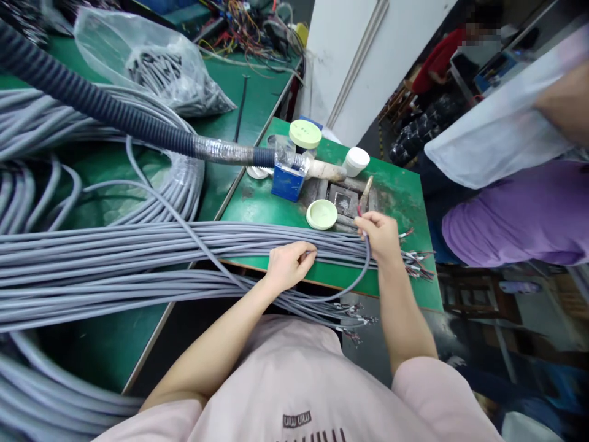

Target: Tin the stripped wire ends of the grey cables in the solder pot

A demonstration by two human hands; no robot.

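Pink shirt point(294, 374) runs off-frame — right hand point(383, 236) partly hides its cable point(367, 254) (tip unclear).

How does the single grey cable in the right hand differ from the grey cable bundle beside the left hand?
The held cable curves up into the right hand, while the cable bundle lies nearly straight. The held cable's end points away from the person, whereas the bundle's ends point toward the right. The held cable is one strand; the bundle is many side by side. Both have grey outer sheaths.
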